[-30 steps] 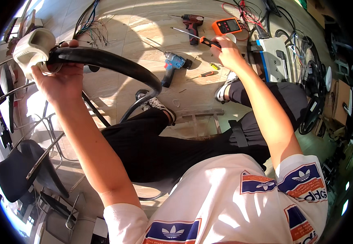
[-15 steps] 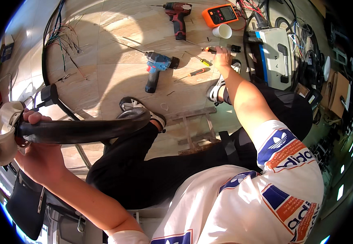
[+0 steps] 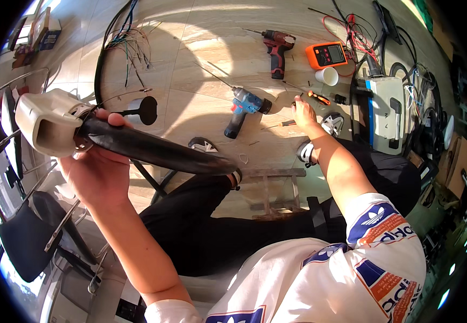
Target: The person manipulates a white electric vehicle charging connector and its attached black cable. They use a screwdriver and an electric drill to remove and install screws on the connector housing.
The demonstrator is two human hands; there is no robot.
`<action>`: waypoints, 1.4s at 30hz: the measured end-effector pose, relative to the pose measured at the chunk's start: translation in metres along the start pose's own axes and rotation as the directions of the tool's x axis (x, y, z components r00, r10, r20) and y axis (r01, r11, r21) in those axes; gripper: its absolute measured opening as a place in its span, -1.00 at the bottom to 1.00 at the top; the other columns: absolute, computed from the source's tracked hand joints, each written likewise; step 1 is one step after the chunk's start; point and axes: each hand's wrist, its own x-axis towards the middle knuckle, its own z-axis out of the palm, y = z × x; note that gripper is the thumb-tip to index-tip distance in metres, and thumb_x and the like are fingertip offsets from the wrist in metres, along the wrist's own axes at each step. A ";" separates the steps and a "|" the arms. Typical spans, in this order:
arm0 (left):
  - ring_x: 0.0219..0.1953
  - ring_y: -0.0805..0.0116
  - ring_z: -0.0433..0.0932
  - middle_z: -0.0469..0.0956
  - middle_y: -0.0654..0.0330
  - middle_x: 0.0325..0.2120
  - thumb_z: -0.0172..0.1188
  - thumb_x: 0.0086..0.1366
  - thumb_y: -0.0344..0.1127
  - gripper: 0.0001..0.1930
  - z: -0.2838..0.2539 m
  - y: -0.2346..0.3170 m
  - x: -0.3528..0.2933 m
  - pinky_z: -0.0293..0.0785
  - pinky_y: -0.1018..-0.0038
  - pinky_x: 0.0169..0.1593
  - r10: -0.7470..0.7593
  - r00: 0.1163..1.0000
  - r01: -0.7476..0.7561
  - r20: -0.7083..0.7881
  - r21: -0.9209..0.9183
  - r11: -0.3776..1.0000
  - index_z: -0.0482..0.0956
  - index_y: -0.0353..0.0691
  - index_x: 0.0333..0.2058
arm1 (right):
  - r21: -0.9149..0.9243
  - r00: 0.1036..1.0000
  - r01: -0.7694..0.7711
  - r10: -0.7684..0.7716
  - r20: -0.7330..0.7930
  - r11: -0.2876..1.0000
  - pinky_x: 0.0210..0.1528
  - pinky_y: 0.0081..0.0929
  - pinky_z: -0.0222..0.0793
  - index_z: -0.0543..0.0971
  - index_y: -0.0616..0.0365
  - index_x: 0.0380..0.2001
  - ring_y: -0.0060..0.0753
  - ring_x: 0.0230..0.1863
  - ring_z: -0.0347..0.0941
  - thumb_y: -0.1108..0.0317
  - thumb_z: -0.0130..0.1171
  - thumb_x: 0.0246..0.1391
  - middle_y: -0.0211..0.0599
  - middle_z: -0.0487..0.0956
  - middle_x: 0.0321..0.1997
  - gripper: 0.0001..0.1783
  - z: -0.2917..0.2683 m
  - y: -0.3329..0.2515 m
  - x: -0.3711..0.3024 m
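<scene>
My left hand (image 3: 96, 177) is wrapped round the base of a thick, curved black handle or tube (image 3: 158, 153). It joins a hollow beige plastic housing (image 3: 48, 121), which I hold up at the left, off the floor. Low over the floor, my right hand (image 3: 304, 114) has its fingers drawn together. Whatever they pinch is mostly covered; a dark bit shows at the fingertips. Beside that hand lies an orange-and-black screwdriver (image 3: 319, 98), and another orange-handled screwdriver (image 3: 287, 124) is partly under it. A blue cordless drill (image 3: 248, 102) lies left of the right hand.
Farther off are a red-and-black cordless drill (image 3: 278, 54), an orange meter (image 3: 326, 55) and a white cup (image 3: 327, 76). A grey case with a handle (image 3: 387, 113) stands at right among cables. Loose wires (image 3: 128, 43) lie far left; a low wooden stool (image 3: 268, 188) is between my legs.
My right hand has let go of the orange-and-black screwdriver and moved a little nearer, where a yellow screwdriver lay. The view has shifted. My left hand still grips the black handle, now tilted down rightward.
</scene>
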 end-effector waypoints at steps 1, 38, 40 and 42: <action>-0.05 -0.15 0.59 0.59 -0.15 -0.11 -0.06 0.47 0.22 -0.31 0.004 -0.002 0.004 0.48 -0.07 0.15 0.008 1.000 -0.008 -0.002 -0.002 1.000 0.40 -0.43 0.10 | 0.100 0.996 0.070 -0.064 -0.063 0.992 -0.07 0.03 0.47 0.44 0.18 -0.09 0.22 -0.16 0.56 0.30 0.14 0.24 0.04 0.61 -0.22 -0.75 -0.008 -0.004 0.006; -0.05 0.22 0.57 0.59 0.12 0.00 -0.30 0.51 0.32 -0.31 0.035 0.011 -0.025 0.52 0.28 -0.01 0.174 0.974 -0.179 0.144 0.018 0.984 0.44 -0.18 0.16 | -0.226 0.155 0.853 -0.641 -0.751 0.471 -0.09 -0.14 0.29 0.48 0.19 -0.13 -0.09 -0.21 0.46 0.44 0.24 0.15 -0.19 0.58 -0.27 -0.76 -0.273 -0.420 -0.152; -0.01 0.19 0.56 0.58 0.11 0.03 -0.31 0.50 0.35 -0.28 0.042 0.007 -0.031 0.50 0.22 0.04 0.173 0.974 -0.181 0.144 0.045 0.982 0.43 -0.17 0.18 | -0.213 0.188 0.850 -0.655 -0.731 0.482 -0.14 -0.13 0.33 0.47 0.20 -0.15 -0.04 -0.27 0.49 0.42 0.22 0.17 -0.15 0.59 -0.32 -0.79 -0.282 -0.419 -0.152; 0.05 0.14 0.55 0.54 0.01 0.05 -0.31 0.43 0.45 -0.18 0.041 0.007 -0.034 0.48 0.14 0.13 0.150 0.969 -0.170 0.197 0.088 0.981 0.37 -0.19 0.23 | -0.138 0.253 0.869 -0.666 -0.702 0.475 -0.21 -0.12 0.36 0.47 0.22 -0.17 0.01 -0.34 0.51 0.41 0.21 0.19 -0.09 0.59 -0.38 -0.81 -0.290 -0.415 -0.150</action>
